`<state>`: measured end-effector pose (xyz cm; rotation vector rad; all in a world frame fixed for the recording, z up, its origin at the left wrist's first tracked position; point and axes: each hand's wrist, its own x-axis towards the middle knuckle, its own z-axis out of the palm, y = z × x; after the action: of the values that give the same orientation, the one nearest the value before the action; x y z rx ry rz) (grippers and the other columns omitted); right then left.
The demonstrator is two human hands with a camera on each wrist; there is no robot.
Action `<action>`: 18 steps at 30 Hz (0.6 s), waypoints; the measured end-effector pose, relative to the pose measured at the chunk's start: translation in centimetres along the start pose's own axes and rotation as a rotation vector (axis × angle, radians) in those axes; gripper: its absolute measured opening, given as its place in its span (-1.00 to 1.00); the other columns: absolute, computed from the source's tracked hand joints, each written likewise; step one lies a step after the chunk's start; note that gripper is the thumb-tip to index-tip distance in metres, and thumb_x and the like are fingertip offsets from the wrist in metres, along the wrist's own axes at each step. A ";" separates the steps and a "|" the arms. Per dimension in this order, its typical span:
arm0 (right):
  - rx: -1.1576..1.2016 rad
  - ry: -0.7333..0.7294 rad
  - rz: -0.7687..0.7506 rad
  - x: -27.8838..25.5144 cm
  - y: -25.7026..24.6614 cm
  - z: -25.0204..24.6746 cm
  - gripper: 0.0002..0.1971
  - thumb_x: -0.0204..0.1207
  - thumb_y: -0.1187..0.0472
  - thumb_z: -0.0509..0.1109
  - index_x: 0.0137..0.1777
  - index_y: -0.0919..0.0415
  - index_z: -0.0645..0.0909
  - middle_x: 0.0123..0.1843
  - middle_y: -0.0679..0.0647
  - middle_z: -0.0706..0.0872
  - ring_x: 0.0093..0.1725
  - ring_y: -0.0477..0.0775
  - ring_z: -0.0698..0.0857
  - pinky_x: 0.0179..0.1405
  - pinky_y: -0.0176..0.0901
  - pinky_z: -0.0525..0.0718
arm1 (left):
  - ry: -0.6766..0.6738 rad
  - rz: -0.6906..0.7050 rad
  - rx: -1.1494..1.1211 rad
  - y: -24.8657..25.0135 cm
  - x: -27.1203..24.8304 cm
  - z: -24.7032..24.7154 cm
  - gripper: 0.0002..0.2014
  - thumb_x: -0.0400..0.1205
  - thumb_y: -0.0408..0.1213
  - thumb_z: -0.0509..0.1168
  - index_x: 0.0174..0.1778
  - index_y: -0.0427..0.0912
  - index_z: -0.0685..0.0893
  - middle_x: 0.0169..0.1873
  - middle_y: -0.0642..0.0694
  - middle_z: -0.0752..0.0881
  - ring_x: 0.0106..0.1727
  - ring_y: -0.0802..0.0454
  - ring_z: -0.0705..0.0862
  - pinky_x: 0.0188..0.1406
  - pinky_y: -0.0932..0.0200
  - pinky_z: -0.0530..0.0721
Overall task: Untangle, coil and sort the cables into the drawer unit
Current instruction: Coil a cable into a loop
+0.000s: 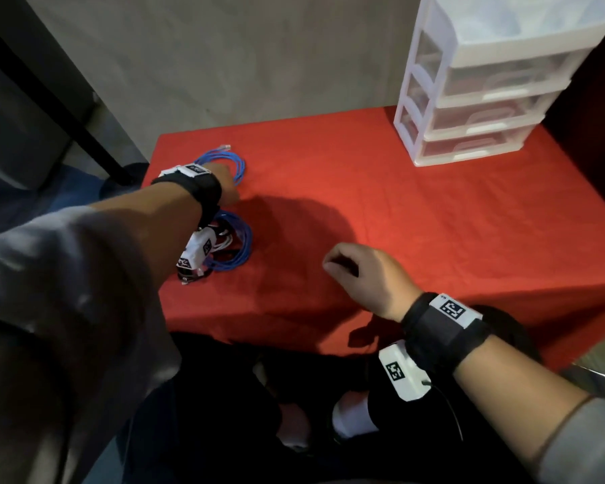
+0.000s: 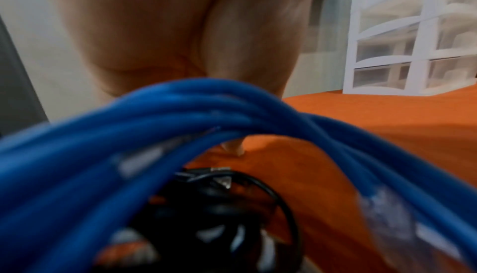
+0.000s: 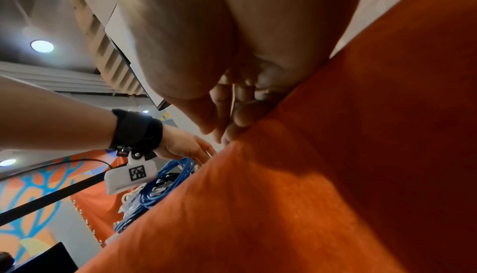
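Observation:
Two blue cable coils lie on the left of the red-clothed table (image 1: 416, 211). The far coil (image 1: 237, 165) has a clear plug at its back. The near coil (image 1: 240, 249) is mixed with black and white cables (image 2: 206, 202) and fills the left wrist view as blurred blue strands (image 2: 160, 118). My left hand (image 1: 226, 185) reaches down at the far coil; its fingers (image 3: 191, 148) look fairly straight and one fingertip (image 2: 233, 148) touches the cloth. My right hand (image 1: 341, 267) rests near the table's front edge, its fingers (image 3: 242, 114) loosely curled, holding nothing.
A white drawer unit (image 1: 486, 82) with several translucent drawers stands at the back right corner, all drawers closed. A grey wall runs behind the table. My knees and a white shoe (image 1: 350, 417) are below the front edge.

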<state>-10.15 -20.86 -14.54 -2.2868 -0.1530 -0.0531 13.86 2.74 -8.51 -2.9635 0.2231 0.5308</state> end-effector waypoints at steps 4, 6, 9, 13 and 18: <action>0.010 0.004 -0.011 -0.2 0.0 -0.3 -0.92 0.64 0.08 0.43 0.04 0.02 0.73 -0.05 -0.11 0.81 -0.02 -0.07 0.74 0.08 0.04 0.66 | 0.060 0.086 0.022 2.3 -2.1 -0.9 -0.68 0.74 -0.14 0.29 0.18 -0.34 0.73 0.19 -0.35 0.74 0.24 -0.28 0.71 0.16 0.04 0.62; 0.020 0.011 -0.009 -0.3 -0.1 -0.4 -0.92 0.64 0.08 0.44 0.03 0.02 0.74 -0.06 -0.13 0.82 -0.03 -0.09 0.75 0.08 0.02 0.67 | 0.146 0.148 -0.092 3.5 -2.9 -1.6 -0.81 0.72 -0.17 0.28 0.03 -0.21 0.72 0.14 -0.37 0.75 0.14 -0.30 0.70 0.04 0.04 0.55; 0.134 0.004 0.030 -0.5 -0.1 -0.8 -0.94 0.67 0.14 0.43 -0.01 0.04 0.74 -0.15 -0.15 0.80 -0.15 -0.19 0.74 -0.08 -0.18 0.67 | 0.299 0.175 -0.491 5.0 -3.4 -2.7 -0.80 0.71 -0.15 0.30 -0.09 -0.22 0.66 -0.14 -0.27 0.75 -0.14 -0.25 0.67 -0.16 -0.04 0.56; 0.321 0.088 0.071 0.1 0.3 -1.6 -0.84 0.65 0.20 0.44 0.19 0.14 0.68 -0.07 0.06 0.73 -0.17 0.03 0.71 -0.19 -0.09 0.71 | 0.251 0.268 -1.283 7.2 -7.3 -4.6 -0.84 0.82 -0.24 0.21 -0.09 -0.11 0.55 -0.18 -0.02 0.74 -0.21 0.04 0.69 -0.16 0.02 0.74; 0.105 0.416 -0.005 1.3 0.5 -3.7 -0.23 0.48 -0.03 0.52 0.66 0.01 0.31 0.37 -0.04 0.46 0.20 0.01 0.60 0.18 -0.04 0.64 | 0.100 0.412 -1.701 8.0 -12.5 -4.0 -0.87 0.85 -0.31 0.13 0.00 -0.12 0.52 -0.07 -0.04 0.72 -0.22 0.16 0.62 -0.06 0.14 0.74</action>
<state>-8.77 -23.88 -12.40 -2.1199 0.0546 -0.5072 2.24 -4.18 -1.07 -4.6271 0.6657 0.9379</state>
